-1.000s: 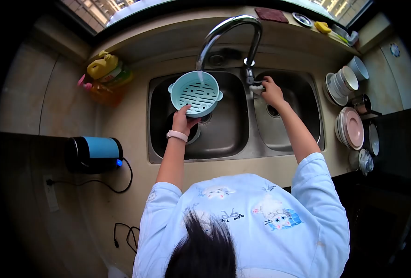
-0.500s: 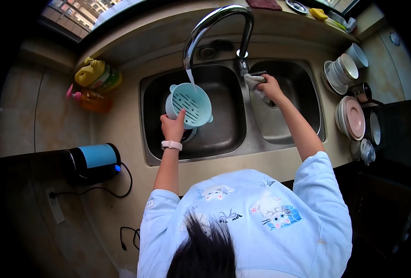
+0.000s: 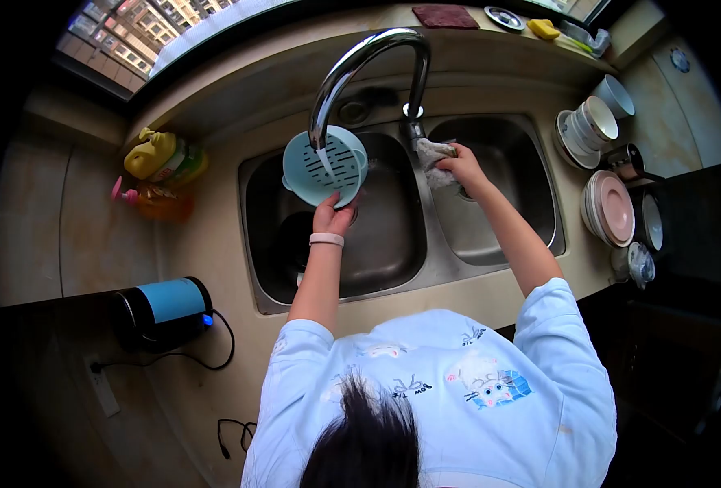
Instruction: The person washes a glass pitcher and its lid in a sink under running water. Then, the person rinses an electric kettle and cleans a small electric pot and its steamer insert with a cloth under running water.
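My left hand (image 3: 335, 215) grips the near rim of a light blue colander (image 3: 303, 167), its slotted base facing up toward me. It is held above the left sink basin (image 3: 389, 228). Water runs from the chrome faucet (image 3: 352, 69) into the colander. Over the divider and the right basin (image 3: 503, 220), my right hand (image 3: 463, 169) is closed around a crumpled, greyish-white dishcloth (image 3: 434, 163). The cloth hangs close to the faucet's base. Something pale and mostly hidden by my left forearm lies low in the left basin.
Yellow (image 3: 153, 154) and orange (image 3: 165, 202) soap bottles stand left of the sink. An electric kettle (image 3: 169, 301) with a cord is at the lower left. Stacked bowls (image 3: 592, 122) and pink plates (image 3: 614, 207) line the right counter. A sponge (image 3: 544, 29) lies on the sill.
My left hand has shifted right along the colander's rim, and the colander has turned under the stream. My right hand, still holding the dishcloth, has moved slightly down in view.
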